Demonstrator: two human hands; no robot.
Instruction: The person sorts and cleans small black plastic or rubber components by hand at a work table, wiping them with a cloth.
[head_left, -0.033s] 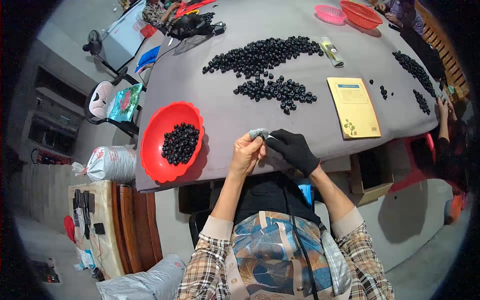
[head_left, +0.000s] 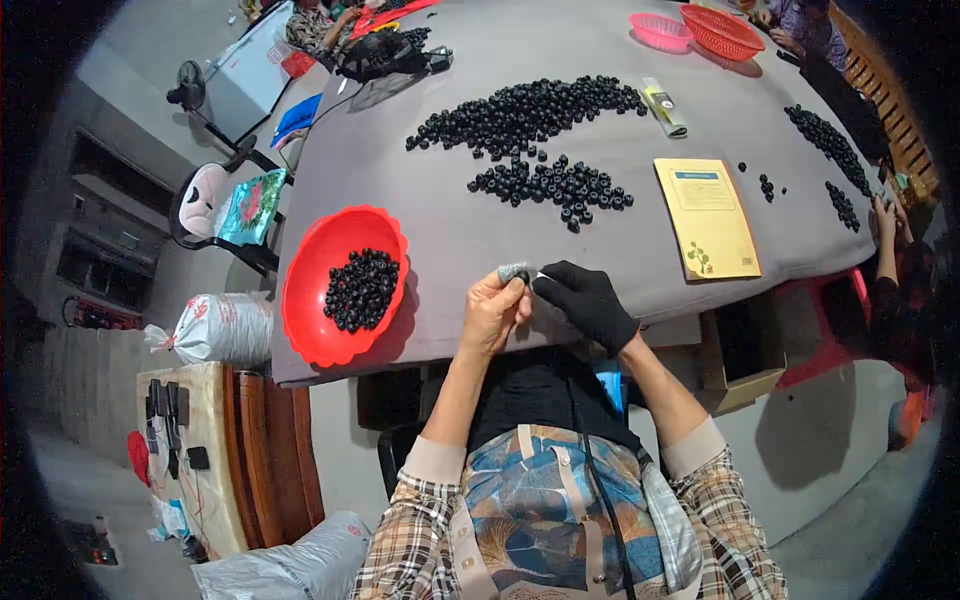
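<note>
Over the near edge of the table, my two hands meet in front of me. My left hand [head_left: 492,312] is bare apart from a greyish cover on one fingertip. Its thumb and fingers pinch a small black bead-like piece [head_left: 520,276]. Just to the right, my right hand [head_left: 590,303] wears a black glove, its fingers closed. A tiny pale tip shows at them; what they hold is too small to make out. Beyond my hands lies a smaller pile of black bead-like pieces [head_left: 550,188], with a larger pile [head_left: 530,112] behind it.
A red scalloped bowl [head_left: 300,300] with black pieces stands at left. A yellow booklet [head_left: 712,225] and a tube-like packet [head_left: 664,107] lie at right. Pink [head_left: 660,32] and red baskets [head_left: 722,35] sit far right. Other people work at the table's far and right sides.
My right hand has drawn very slightly away from my left fingertips, and the black piece in my left pinch shows more clearly. The piles and bowl stay put.
</note>
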